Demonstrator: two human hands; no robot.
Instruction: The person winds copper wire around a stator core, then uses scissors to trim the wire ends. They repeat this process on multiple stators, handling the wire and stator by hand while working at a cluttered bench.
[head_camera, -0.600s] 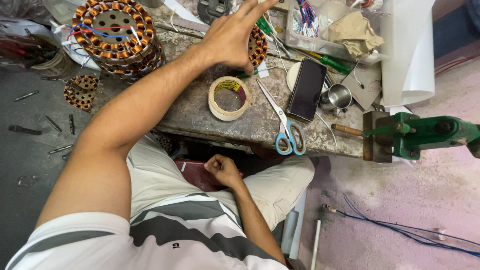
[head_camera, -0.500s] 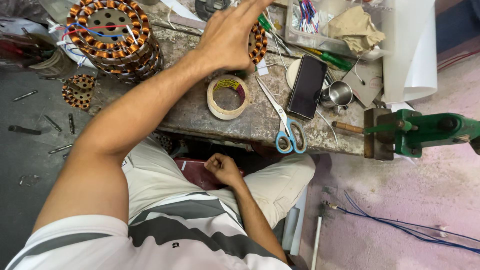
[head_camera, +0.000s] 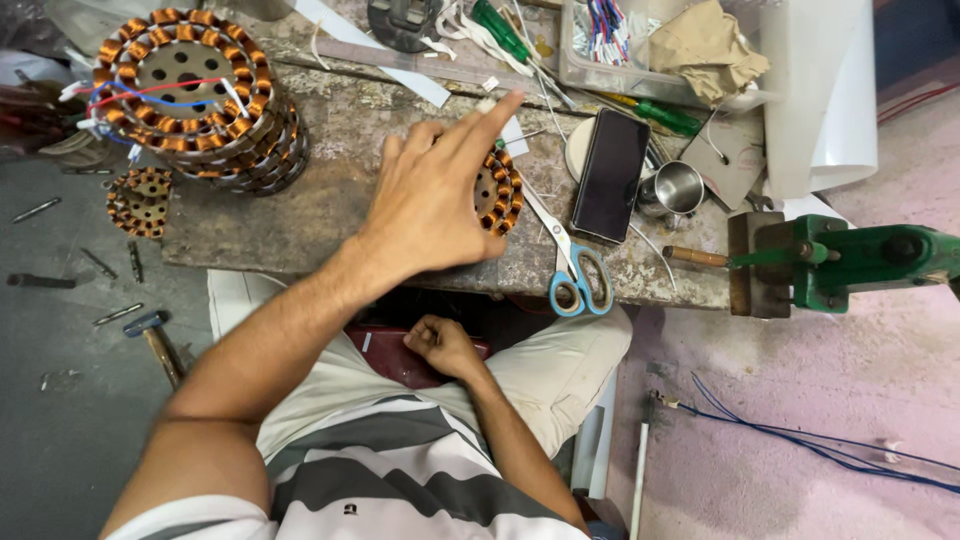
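My left hand (head_camera: 430, 205) reaches over the worn bench (head_camera: 330, 225) and grips a small copper-wound stator (head_camera: 503, 192); the forefinger sticks out straight. Most of the stator is hidden under the palm. The tape roll seen earlier is out of sight beneath the hand. My right hand (head_camera: 443, 347) rests in my lap as a closed fist, holding nothing that I can see. Blue-handled scissors (head_camera: 572, 272) lie just right of the left hand, next to a black phone (head_camera: 610, 175).
A stack of large wound stators (head_camera: 190, 95) stands at the bench's left end, with a small one (head_camera: 140, 200) below it. A steel cup (head_camera: 680, 187), screwdrivers (head_camera: 668, 117), a clear box of wires (head_camera: 610, 45) and a green vise (head_camera: 850, 255) lie to the right. Tools litter the floor on the left.
My left hand has drawn back from the far side of the bench toward me, bringing the small stator with it. It now covers the tape roll. The right hand stays in my lap.
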